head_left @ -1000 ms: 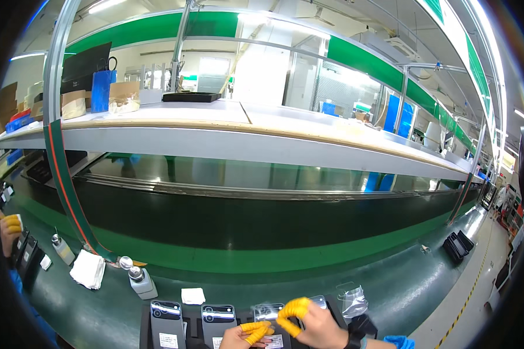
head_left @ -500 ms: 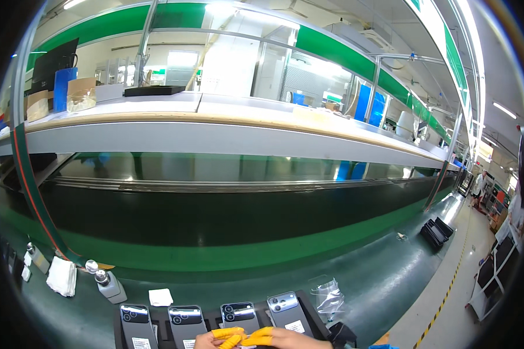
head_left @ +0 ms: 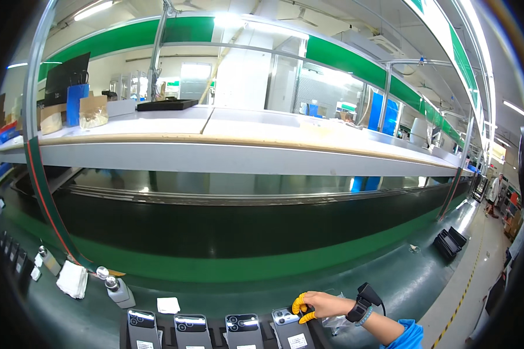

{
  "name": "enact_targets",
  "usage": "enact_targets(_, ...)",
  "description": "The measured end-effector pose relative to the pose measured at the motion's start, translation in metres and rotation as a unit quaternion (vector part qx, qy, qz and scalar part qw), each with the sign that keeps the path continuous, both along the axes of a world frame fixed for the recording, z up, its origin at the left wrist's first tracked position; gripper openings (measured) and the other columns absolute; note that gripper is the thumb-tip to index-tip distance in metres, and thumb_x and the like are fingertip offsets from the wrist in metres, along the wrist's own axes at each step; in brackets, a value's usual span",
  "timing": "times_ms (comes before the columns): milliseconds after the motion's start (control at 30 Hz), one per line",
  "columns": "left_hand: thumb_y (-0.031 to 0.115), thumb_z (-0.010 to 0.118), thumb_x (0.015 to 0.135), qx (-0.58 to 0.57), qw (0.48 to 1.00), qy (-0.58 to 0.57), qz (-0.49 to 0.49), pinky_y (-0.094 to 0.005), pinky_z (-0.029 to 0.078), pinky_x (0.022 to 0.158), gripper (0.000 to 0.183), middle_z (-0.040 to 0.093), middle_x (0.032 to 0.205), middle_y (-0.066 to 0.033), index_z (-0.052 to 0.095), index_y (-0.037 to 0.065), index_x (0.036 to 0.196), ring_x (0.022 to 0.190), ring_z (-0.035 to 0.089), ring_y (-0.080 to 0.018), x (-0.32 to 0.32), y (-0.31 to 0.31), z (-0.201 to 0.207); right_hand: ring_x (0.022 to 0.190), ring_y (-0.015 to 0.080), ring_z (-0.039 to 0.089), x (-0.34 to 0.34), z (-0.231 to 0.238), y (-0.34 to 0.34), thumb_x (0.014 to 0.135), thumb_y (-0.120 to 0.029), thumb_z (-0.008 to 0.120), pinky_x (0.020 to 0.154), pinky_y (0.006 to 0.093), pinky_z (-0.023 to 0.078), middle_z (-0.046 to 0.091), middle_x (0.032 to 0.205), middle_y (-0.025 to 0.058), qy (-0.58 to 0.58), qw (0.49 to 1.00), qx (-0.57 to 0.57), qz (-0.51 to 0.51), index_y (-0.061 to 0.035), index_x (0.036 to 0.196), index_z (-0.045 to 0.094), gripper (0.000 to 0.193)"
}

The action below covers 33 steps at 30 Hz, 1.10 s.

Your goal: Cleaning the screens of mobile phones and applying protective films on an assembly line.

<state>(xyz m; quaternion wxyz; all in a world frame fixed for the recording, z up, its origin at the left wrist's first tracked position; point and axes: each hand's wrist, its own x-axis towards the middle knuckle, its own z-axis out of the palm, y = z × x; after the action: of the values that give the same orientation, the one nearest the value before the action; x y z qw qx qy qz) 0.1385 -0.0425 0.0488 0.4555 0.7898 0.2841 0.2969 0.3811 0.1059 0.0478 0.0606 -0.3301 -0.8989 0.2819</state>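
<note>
Several grey smartphones lie in a row, backs up, in a black tray at the lower edge, each bearing a white label. My right hand, with yellow ribbed finger cots, reaches in from the right. Its fingers are curled over the upper right corner of the rightmost smartphone, thumb and fingers closed on its edge by the camera lenses. A second smartphone lies to its left, then a third smartphone. My left hand is out of view.
A white cloth pad lies behind the tray. Farther left stand a grey pump bottle and folded white cloths. Clear plastic bags lie beneath my right wrist. A black open case rests at the right; a dark conveyor belt runs behind.
Both hands were together over the front of the tray. My right hand has moved up and right onto the rightmost smartphone; my left hand has left view. The view has tilted slightly.
</note>
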Motion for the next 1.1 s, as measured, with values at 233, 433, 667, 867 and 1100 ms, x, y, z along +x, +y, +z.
enact_targets(233,0.018,0.059,0.088,-0.011,0.999,-0.013,-0.042,-0.0351,0.049,0.080,0.018,0.067,0.097,-0.0120,0.066,0.006,0.100,0.091,0.064,-0.0282,0.029,0.016,-0.021,0.065,0.0296,0.052,-0.014,0.021,0.016,0.071,0.005,0.057,0.061,0.0355,0.043,0.055,0.074,0.0151,-0.021,0.997,-0.076,-0.011,0.0012,0.094,0.060,0.023)
enact_targets(433,0.016,0.061,0.087,-0.030,0.999,-0.009,-0.037,-0.0347,0.049,0.080,0.016,0.067,0.097,-0.0113,0.067,0.006,0.098,0.091,0.064,-0.0273,0.028,0.017,-0.022,0.072,0.0298,0.056,-0.005,0.006,0.024,0.073,0.003,0.058,0.063,0.0360,0.044,0.060,0.082,0.0152,-0.007,0.998,-0.064,-0.025,0.0011,0.098,0.060,0.026)
enact_targets(667,0.016,0.062,0.086,-0.043,0.999,-0.008,-0.033,-0.0349,0.050,0.079,0.016,0.067,0.096,-0.0111,0.067,0.007,0.098,0.090,0.064,-0.0281,0.029,0.016,-0.022,0.067,0.0247,0.050,-0.006,0.003,0.012,0.071,-0.022,0.078,0.060,0.0362,0.041,0.050,0.069,0.0061,0.018,0.999,0.027,0.024,-0.0044,0.096,0.058,0.037)
enact_targets(867,0.017,0.062,0.086,-0.021,0.999,0.004,-0.042,-0.0352,0.050,0.078,0.016,0.067,0.095,-0.0112,0.067,0.007,0.098,0.089,0.064,-0.0288,0.028,0.016,-0.021,0.062,0.0251,0.056,-0.021,0.025,0.016,0.068,-0.018,0.078,0.058,0.0366,0.041,0.056,0.064,0.0077,-0.059,0.996,-0.068,-0.023,-0.0066,0.089,0.061,0.030)
enact_targets(1100,0.017,0.063,0.086,-0.030,0.999,-0.003,-0.042,-0.0336,0.050,0.078,0.016,0.067,0.095,-0.0106,0.067,0.007,0.098,0.088,0.065,-0.0262,0.029,0.019,-0.023,0.072,0.0298,0.060,-0.010,0.010,0.016,0.079,-0.021,0.069,0.062,0.0376,0.045,0.063,0.077,0.0121,-0.050,0.998,0.008,-0.044,-0.0046,0.090,0.063,0.021)
